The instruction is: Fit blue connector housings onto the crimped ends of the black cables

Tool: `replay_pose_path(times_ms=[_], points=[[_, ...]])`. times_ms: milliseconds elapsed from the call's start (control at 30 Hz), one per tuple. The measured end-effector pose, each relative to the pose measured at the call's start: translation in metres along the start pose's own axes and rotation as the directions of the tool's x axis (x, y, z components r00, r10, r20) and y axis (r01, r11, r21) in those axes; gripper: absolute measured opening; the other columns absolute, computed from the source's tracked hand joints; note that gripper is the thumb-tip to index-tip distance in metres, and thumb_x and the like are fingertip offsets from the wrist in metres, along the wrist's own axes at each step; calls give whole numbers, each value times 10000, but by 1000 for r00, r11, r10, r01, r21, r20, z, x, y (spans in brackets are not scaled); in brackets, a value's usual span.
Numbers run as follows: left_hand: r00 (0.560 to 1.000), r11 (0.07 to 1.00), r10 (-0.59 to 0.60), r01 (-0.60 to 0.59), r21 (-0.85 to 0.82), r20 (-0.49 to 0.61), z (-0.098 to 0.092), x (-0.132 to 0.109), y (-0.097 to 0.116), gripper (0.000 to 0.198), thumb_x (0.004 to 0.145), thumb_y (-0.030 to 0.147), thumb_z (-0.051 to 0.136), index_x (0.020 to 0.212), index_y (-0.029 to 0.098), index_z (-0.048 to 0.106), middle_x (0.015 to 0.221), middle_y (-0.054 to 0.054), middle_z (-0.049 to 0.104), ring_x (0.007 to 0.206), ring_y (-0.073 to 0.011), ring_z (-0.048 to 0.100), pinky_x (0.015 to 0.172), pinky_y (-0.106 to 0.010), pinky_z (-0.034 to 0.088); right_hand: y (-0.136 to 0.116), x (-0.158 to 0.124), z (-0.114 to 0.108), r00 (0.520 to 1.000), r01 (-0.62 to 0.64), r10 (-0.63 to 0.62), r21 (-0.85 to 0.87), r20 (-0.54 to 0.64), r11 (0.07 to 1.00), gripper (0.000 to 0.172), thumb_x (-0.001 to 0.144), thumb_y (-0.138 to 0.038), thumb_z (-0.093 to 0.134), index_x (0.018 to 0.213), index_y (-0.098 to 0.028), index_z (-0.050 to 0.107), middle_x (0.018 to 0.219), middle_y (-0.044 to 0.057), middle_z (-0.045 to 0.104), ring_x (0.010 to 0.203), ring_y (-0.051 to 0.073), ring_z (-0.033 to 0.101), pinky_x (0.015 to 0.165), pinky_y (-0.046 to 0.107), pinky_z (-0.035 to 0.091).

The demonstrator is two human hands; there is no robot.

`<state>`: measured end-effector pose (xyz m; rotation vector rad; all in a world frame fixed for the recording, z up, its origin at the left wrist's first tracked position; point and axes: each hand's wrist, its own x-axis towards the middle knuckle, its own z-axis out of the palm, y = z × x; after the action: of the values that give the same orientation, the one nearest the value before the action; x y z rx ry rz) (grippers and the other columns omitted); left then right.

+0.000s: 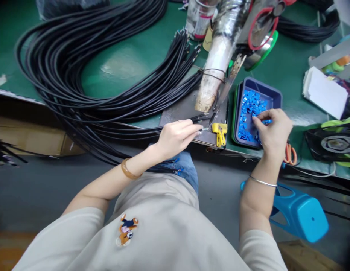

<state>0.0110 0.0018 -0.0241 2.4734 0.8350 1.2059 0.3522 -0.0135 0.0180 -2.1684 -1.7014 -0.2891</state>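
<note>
My left hand [179, 137] is closed around the end of a black cable, whose stripped wire tip pokes out past the fingertips. Over the dark tray [276, 92] on the right, my right hand [272, 130] pinches among small blue pieces [248, 109]; whether one is between the fingers is hidden. Between the hands sits a yellow clip [219, 133] at the edge of a grey board [175, 113]. A large looped bundle of black cables [56, 67] sweeps across the left side. Several cables with blue-tipped ends [177, 171] lie over my lap.
A wrapped tube [217, 64] leans over the board, near a solder-like spool [259, 56] and a clear jar [199, 22]. Orange-handled scissors [290, 154] lie right of the tray. A small fan [335, 143] stands farther right; a blue stool [310, 218] is below.
</note>
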Motion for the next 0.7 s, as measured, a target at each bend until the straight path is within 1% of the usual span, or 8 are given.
replay_pose_path(times_ms=[100,200,267,367,500,567,633,700], points=[[1000,999,15,-14,-48,25,4,-3,7,241,1005,240,502,1026,154,726,853,-58,755,773,-149,698,763,-258,524,-7,2,-1,995,-39,44,-64,84,997,238,822,-340,677,686,-144,669,709,11,646,640,96,534,676,297,380],[998,975,-38,47,-219,46,4,-3,13,205,992,197,506,997,131,700,874,-66,763,760,-136,694,740,-242,513,-16,-3,-4,997,-45,52,-122,54,992,115,753,-165,716,721,-190,608,757,5,652,693,136,551,724,312,378],[981,909,-154,188,-372,121,1,-1,18,173,969,181,527,916,123,681,749,-33,722,637,-105,632,655,-221,479,-20,-5,-3,995,-91,95,-122,26,988,170,726,-111,701,702,-204,561,720,-3,632,679,144,551,737,311,389],[891,692,-327,453,-562,316,-6,4,24,163,934,204,553,813,128,633,563,28,587,496,-66,506,541,-199,404,-19,-8,-1,989,-140,138,-57,-46,988,219,681,-61,685,666,-209,524,665,-18,603,633,126,554,736,296,423],[786,418,-415,612,-671,459,-13,8,28,149,891,245,602,803,125,598,575,15,589,505,-59,531,511,-174,394,-26,-21,-7,965,-98,118,97,-234,991,178,657,-72,675,656,-200,552,641,-23,612,548,100,559,628,269,454],[775,357,-421,619,-700,471,-14,9,29,110,872,223,615,823,126,594,590,12,606,520,-54,547,521,-160,407,-43,-36,-15,939,-28,122,284,-321,959,114,697,-131,686,702,-187,587,677,-7,647,520,106,600,544,254,470],[775,322,-417,614,-720,475,-14,10,29,78,866,200,616,849,129,591,608,10,625,538,-50,563,538,-149,422,-71,-56,-23,917,67,143,497,-372,865,120,744,-190,734,758,-171,616,764,28,686,637,167,712,533,263,520],[775,302,-414,611,-732,477,-14,11,30,69,866,192,615,856,131,583,620,8,635,550,-49,573,551,-145,432,-102,-75,-27,892,104,164,543,-421,833,113,769,-171,765,777,-162,653,838,42,720,712,180,740,545,264,527]])
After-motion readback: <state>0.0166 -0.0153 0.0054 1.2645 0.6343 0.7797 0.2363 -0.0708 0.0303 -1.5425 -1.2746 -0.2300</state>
